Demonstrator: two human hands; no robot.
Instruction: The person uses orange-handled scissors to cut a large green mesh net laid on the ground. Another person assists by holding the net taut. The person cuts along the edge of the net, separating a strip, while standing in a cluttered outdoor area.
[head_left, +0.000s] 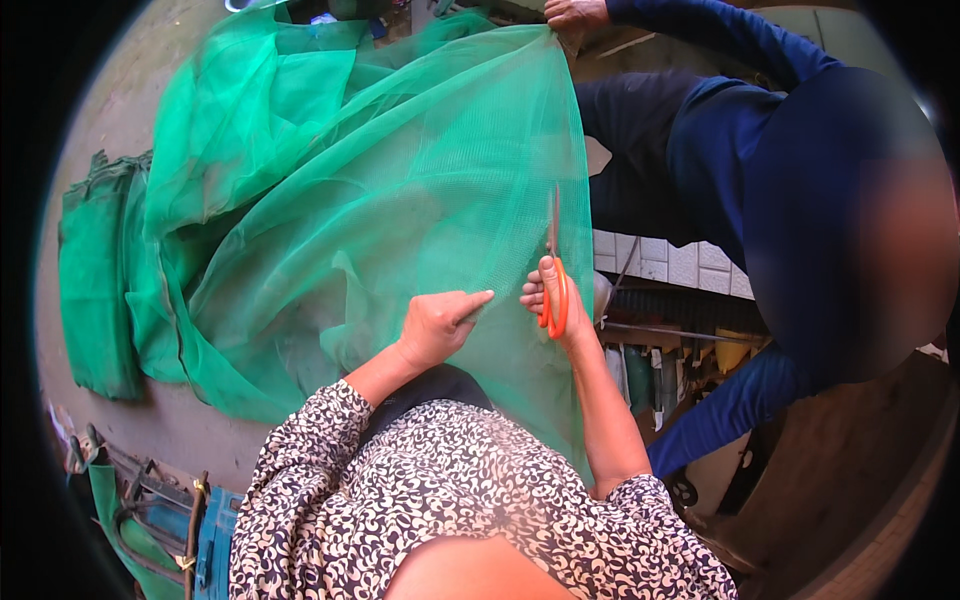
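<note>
Green mesh netting (450, 195) spreads in front of me, sheer and loosely folded, reaching from the far left to a straight edge at the right. My left hand (439, 322) is curled over the netting near my waist, its index finger stretched to the right. A small fold of mesh shows beneath that finger. In my right hand (566, 300) is a pair of scissors (555, 296) with orange handles. Their blades look closed and point away from me, over the mesh near its right edge.
A co-worker in blue sleeves stands at the right, one hand (576, 13) gripping the netting's far corner. Folded green netting (94, 292) lies at the left. A blue object with a metal frame (217, 532) stands lower left. Beyond the right edge are white tiles (667, 259).
</note>
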